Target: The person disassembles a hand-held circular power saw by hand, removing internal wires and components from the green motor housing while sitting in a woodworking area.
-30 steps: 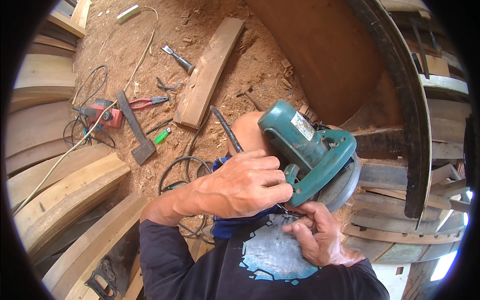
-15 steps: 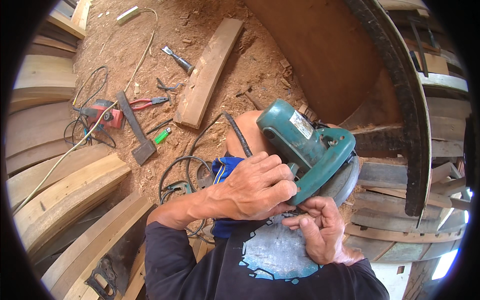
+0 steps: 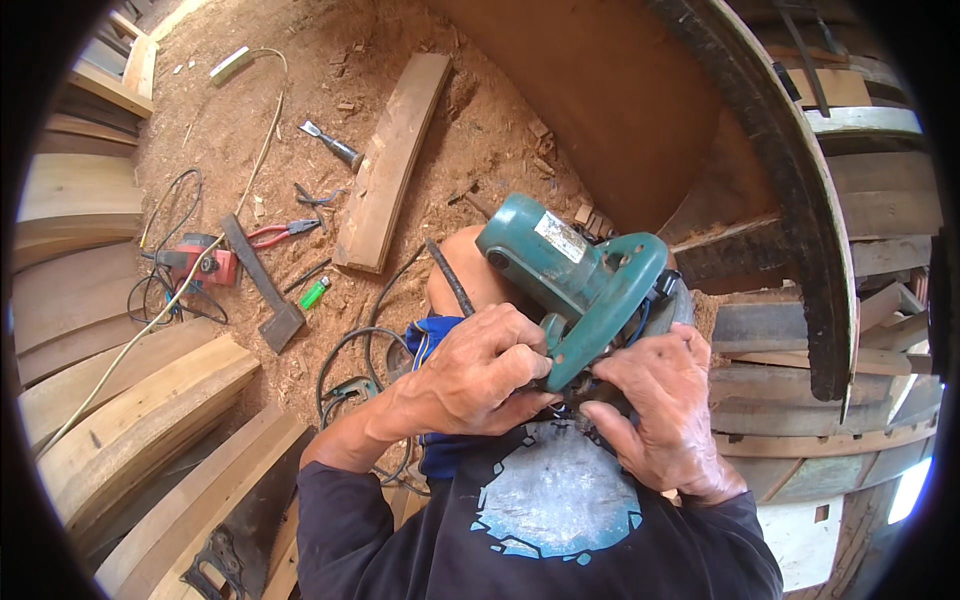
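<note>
A teal circular saw [image 3: 575, 285] rests tilted over my bare knee [image 3: 462, 272], its motor housing toward the far side and its grey round guard [image 3: 672, 312] on the right. My left hand [image 3: 485, 365] is closed at the near end of the saw's handle, fingers bent and thumb pointing right below it. Against the guard and the saw's near underside lies my right hand [image 3: 665, 410], fingers curved around that edge with the thumb set apart. What the fingertips touch underneath is partly hidden. A black cord [image 3: 450, 278] shows beside the knee.
Sawdust covers the floor around a brown plank [image 3: 395, 165], a chisel [image 3: 332, 145], red-handled pliers [image 3: 285, 233], a hammer [image 3: 265, 290], a green lighter [image 3: 314, 293] and a red power tool [image 3: 197, 260]. Curved timbers [image 3: 150, 390] line the left; a large brown panel [image 3: 590, 90] stands ahead.
My right hand has turned over and moved up onto the saw's guard, its fingers less curled. The saw and left hand appear slightly lower and further left as the whole view shifts.
</note>
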Motion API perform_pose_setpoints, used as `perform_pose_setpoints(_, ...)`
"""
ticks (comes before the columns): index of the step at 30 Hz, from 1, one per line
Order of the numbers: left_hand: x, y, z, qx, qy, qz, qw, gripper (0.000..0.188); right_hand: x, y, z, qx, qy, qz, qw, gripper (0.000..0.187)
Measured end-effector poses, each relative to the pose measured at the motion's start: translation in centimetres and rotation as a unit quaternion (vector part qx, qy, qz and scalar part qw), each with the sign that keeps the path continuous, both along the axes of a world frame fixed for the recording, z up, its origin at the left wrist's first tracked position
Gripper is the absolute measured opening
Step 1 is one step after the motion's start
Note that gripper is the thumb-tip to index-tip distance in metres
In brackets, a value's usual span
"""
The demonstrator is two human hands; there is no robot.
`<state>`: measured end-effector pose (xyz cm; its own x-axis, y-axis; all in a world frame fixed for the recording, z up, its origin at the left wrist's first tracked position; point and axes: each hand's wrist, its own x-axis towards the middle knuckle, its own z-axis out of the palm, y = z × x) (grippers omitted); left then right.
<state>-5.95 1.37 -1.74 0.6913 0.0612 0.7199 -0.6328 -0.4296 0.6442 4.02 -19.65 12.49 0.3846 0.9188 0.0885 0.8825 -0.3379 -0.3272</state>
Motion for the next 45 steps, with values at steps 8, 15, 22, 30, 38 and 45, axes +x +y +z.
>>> perform_pose_setpoints(8,-0.6,-0.1,-0.2,-0.010,0.012,0.002,1.000,0.047,0.1,0.2,-1.4,0.015,0.018,0.027,0.999,0.032)
perform_pose_setpoints(15,-0.1,0.1,-0.1,-0.001,0.012,-0.004,1.000,0.046,0.7,0.3,-1.5,0.018,0.006,0.043,0.999,0.036)
perform_pose_setpoints(22,-0.4,0.3,0.4,-0.009,0.018,-0.001,1.000,0.043,1.0,0.4,-1.2,0.001,-0.011,0.061,0.998,0.034)
perform_pose_setpoints(30,-0.5,0.6,-0.3,0.007,0.014,0.013,1.000,0.053,1.1,0.6,-1.3,-0.005,-0.005,0.059,0.998,0.037)
perform_pose_setpoints(38,-2.5,7.8,-5.5,-0.017,0.088,0.137,0.987,0.066,0.7,1.0,-1.8,0.032,-0.017,0.065,0.997,0.030)
perform_pose_setpoints(45,-0.5,9.7,-9.1,0.056,0.194,0.130,0.971,0.045,0.8,1.3,-1.6,0.025,-0.012,0.062,0.998,0.031)
